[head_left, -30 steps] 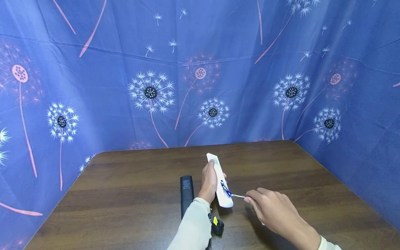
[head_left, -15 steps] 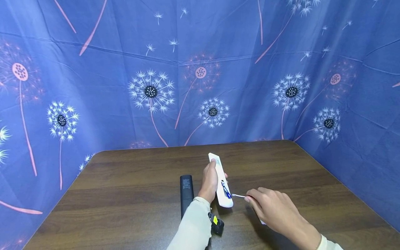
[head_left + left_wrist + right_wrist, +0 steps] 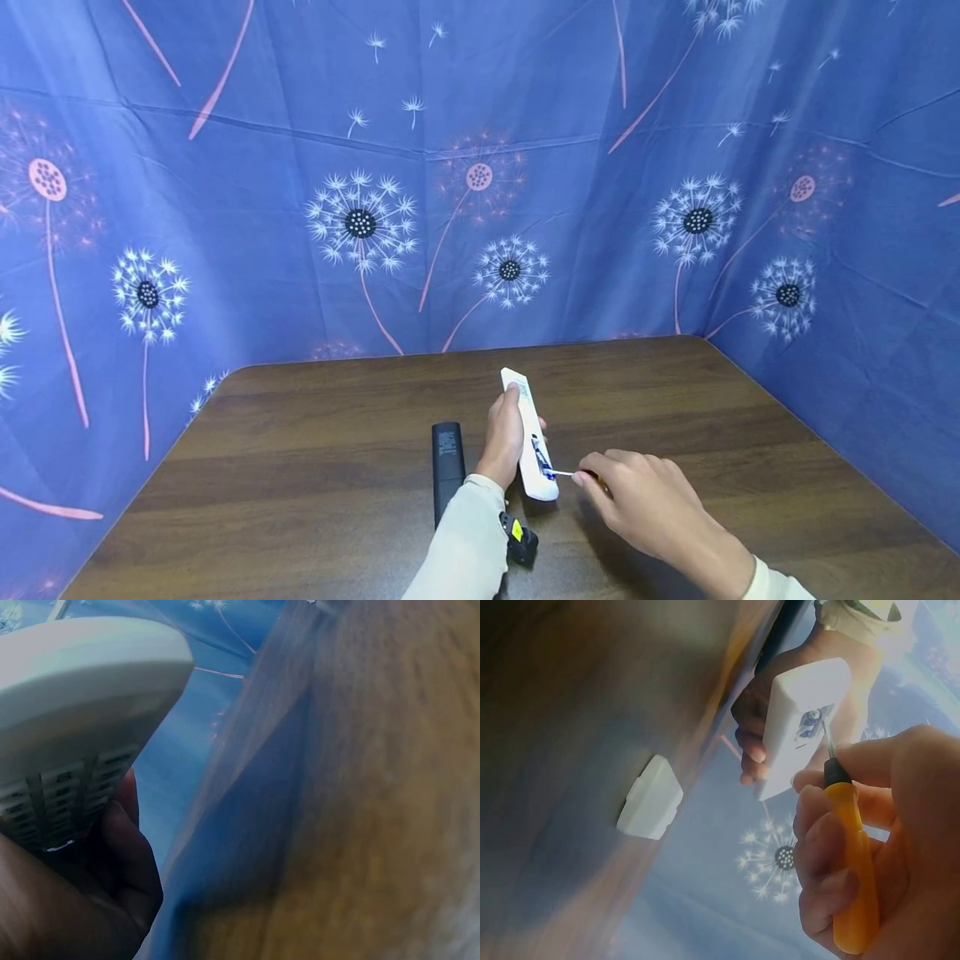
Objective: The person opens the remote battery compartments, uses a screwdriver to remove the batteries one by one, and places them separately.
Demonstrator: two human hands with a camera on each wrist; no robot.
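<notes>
My left hand point(image 3: 504, 429) grips a white remote control point(image 3: 537, 488) above the table, its back turned up. The left wrist view shows its buttons point(image 3: 64, 787) facing down. In the uncovered battery compartment sits a blue battery point(image 3: 546, 467). My right hand point(image 3: 648, 504) holds a screwdriver point(image 3: 853, 862) by its orange handle, thumb and fingers curled round it. The thin shaft reaches into the compartment at the battery's near end. A small white piece, probably the battery cover point(image 3: 652, 799), lies on the table beneath the right hand, hidden in the head view.
A black remote control point(image 3: 448, 458) lies face down on the brown wooden table point(image 3: 315, 467), left of my left forearm, which hides its near end. A black wrist camera point(image 3: 520, 537) hangs at the left wrist. A blue dandelion-print curtain point(image 3: 585, 183) stands behind the table.
The battery's near end was raised on the screwdriver, then dropped back into the compartment as the tip came away. The right hand has now shifted left, bringing the tip back in.
</notes>
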